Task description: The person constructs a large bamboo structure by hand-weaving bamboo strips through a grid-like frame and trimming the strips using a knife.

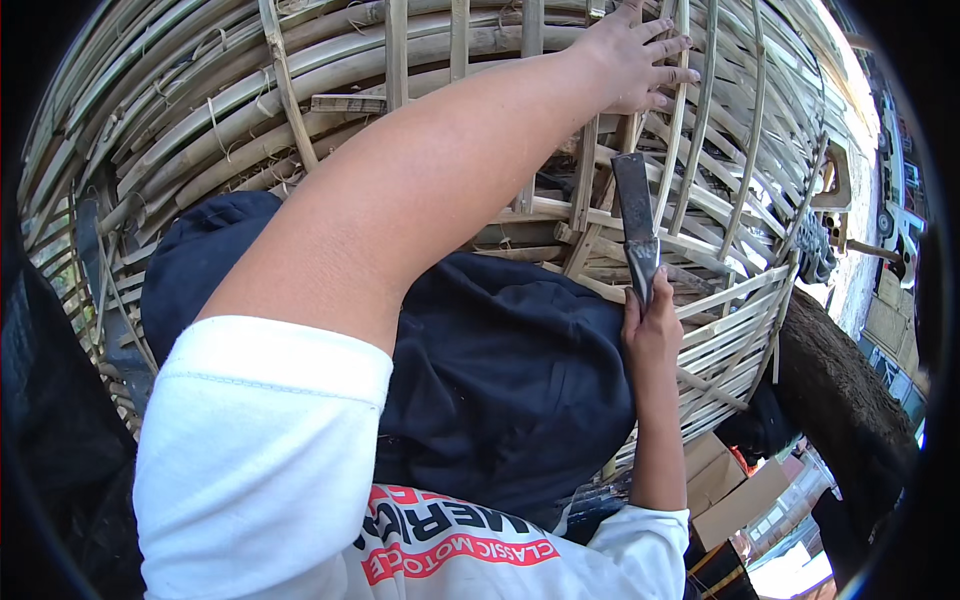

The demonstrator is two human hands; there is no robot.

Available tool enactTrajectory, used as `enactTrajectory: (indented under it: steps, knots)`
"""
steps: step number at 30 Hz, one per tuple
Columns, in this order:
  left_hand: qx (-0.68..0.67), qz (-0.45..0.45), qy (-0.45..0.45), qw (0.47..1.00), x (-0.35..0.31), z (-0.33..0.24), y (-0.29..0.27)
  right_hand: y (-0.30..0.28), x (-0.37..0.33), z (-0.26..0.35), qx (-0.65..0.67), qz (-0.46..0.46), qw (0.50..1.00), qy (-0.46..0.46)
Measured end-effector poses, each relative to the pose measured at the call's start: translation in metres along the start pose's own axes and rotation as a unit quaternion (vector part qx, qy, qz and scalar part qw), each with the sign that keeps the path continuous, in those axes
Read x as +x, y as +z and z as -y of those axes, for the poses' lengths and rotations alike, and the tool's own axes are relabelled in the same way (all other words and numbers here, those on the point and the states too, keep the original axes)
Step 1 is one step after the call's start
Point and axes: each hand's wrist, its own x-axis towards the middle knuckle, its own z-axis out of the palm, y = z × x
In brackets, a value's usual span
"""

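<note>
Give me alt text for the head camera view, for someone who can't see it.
The person's right hand grips a flat-bladed tool, while the left hand stretches out, spread open, over a lattice of pale slats. Dark cloth fills the middle.

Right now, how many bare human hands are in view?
2. The bare left hand, fingers spread, is over the pale split-bamboo latticework at the top; the bare right hand grips the dark, flat-bladed metal tool right of centre. Others may be hidden.
</note>
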Motion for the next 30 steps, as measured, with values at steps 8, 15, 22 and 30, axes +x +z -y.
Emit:
enactTrajectory:
  steps: [8,15,22,30]
  knots:
    - [-0.039,-0.011,-0.007,0.999,-0.007,0.011,0.0,0.003,0.013,-0.002,0.037,-0.049,0.996,-0.064]
    - [-0.006,-0.033,-0.004,0.999,0.001,0.01,0.004,0.016,0.012,-0.007,-0.003,-0.031,0.998,-0.06]
    - [-0.016,-0.014,0.008,1.0,0.0,0.011,-0.003,0.019,0.006,-0.007,0.037,-0.111,0.983,-0.139]
    - [0.003,0.002,0.009,1.0,-0.002,0.013,-0.014,0.006,-0.021,-0.005,0.06,-0.038,0.995,-0.072]
